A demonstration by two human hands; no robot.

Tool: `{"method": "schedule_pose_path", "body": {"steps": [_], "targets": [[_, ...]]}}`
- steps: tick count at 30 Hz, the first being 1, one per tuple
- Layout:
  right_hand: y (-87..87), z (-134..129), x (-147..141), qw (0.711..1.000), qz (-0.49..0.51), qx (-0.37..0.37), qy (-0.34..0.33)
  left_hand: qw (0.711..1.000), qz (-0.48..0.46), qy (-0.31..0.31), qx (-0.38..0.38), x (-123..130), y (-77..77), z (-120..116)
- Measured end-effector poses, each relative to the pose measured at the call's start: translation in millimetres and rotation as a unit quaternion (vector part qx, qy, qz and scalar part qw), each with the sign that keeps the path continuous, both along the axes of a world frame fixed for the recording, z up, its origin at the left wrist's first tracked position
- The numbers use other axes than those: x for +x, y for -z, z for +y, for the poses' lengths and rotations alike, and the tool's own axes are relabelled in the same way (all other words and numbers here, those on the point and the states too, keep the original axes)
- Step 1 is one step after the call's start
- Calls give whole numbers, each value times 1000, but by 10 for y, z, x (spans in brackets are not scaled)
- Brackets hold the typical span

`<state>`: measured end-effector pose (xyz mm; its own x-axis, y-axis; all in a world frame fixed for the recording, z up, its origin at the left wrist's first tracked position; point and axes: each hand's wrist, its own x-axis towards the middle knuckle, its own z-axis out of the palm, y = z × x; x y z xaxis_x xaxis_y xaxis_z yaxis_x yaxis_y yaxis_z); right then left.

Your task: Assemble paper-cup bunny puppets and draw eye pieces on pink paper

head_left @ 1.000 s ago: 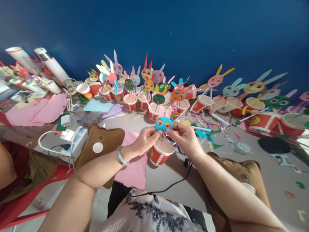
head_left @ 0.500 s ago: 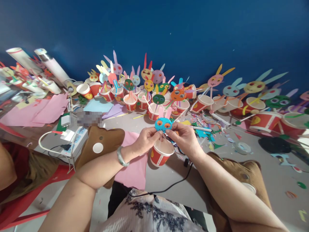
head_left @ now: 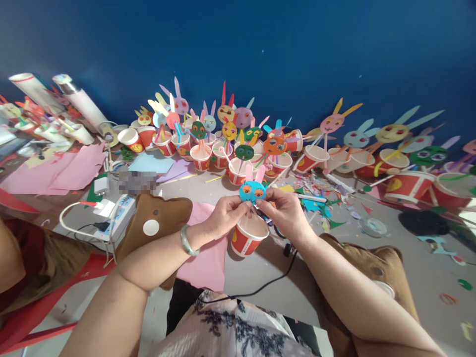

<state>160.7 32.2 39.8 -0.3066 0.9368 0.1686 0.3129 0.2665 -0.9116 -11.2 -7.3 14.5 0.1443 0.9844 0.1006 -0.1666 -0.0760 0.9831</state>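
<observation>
A blue paper rabbit face (head_left: pixel 252 192) with pink ears and orange eyes is upright between my two hands. My left hand (head_left: pixel 227 214) pinches its left lower edge, thumb in front. On the other side, my right hand (head_left: pixel 282 210) grips the right lower edge the same way. Just below the face stands a red and white paper cup (head_left: pixel 248 240) on the table. Part of the cup's opening is hidden by the fingers, so whether the face is joined to the cup cannot be seen.
Rows of paper cups with rabbit faces (head_left: pixel 244 151) line the blue wall. Paper scraps (head_left: pixel 323 208) lie right of my hands. Brown cushions (head_left: pixel 163 218) flank my arms. A pink sheet (head_left: pixel 206 260), a black cable (head_left: pixel 266 286) and a power strip (head_left: pixel 121 218) are close by. Another person's arm shows at left.
The blue face has tilted slightly, so more of its front and the eyelashes shows. Both hands keep their hold in nearly the same place.
</observation>
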Motion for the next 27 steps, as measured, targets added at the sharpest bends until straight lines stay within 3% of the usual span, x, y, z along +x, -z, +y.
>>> {"method": "schedule_pose_path", "body": {"steps": [13, 27], "targets": [[13, -23, -14, 1000, 18, -13, -14, 1000, 17, -9, 22, 0, 65, 7], [49, -25, -15, 999, 18, -43, -27, 999, 41, 21, 16, 5, 6, -17]]}}
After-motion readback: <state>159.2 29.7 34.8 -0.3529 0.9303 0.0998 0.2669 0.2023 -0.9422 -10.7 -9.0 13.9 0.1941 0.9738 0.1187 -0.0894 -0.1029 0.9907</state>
